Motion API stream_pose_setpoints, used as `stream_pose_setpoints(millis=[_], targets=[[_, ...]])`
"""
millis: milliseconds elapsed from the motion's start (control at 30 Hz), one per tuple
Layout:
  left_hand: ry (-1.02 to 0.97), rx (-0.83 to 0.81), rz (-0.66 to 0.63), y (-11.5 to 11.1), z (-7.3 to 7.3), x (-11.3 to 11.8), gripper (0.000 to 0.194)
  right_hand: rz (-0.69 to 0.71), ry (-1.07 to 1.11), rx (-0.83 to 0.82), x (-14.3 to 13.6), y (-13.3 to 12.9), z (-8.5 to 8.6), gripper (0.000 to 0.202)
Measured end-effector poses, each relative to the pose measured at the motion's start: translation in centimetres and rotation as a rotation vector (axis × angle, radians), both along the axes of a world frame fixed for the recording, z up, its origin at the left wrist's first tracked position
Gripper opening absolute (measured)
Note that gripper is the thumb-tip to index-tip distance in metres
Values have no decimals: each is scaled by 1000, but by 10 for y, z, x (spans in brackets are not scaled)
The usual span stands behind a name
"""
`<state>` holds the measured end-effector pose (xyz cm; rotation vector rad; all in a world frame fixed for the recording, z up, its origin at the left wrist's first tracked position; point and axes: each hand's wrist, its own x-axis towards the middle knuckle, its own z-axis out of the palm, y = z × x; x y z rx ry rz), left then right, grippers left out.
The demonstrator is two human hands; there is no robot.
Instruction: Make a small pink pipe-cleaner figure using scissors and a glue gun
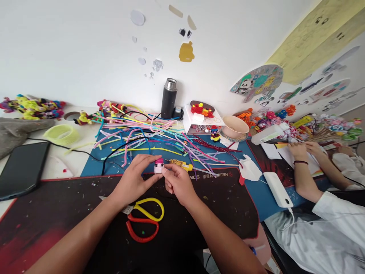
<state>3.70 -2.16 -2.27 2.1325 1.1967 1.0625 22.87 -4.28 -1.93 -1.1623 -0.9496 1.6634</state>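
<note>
A small white doll head with a pink top and dark eyes (pixel 159 166) is held up between my two hands above the dark mat. My left hand (pixel 138 177) grips it from the left, thumb below and fingers at the top. On its right side, the pinched fingers of my right hand (pixel 178 182) touch it. Scissors with one yellow and one red handle (pixel 145 217) lie on the mat beneath my hands. Just behind my right hand is a yellow tool (pixel 182 164), partly hidden by the fingers.
Many coloured pipe cleaners (pixel 137 133) spread over the blue mat. Behind them stand a black thermos (pixel 169 99), a white box (pixel 189 121) and a beige bowl (pixel 235 127). A phone (pixel 21 167) lies left. Another person's hands (pixel 299 152) work at the right, near a white power bank (pixel 278 189).
</note>
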Motion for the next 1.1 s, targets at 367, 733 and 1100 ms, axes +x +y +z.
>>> stream_pose_setpoints(millis=[367, 733, 1100], targets=[[-364, -423, -182, -2, 3, -2, 49, -22, 71, -3, 1, 0, 1, 47], [-297, -368, -111, 0, 0, 1, 45, 61, 83, -19, 0, -1, 2, 56], [-449, -647, -179, 3, 21, -2, 51, 11, 47, 10, 1, -2, 0, 51]])
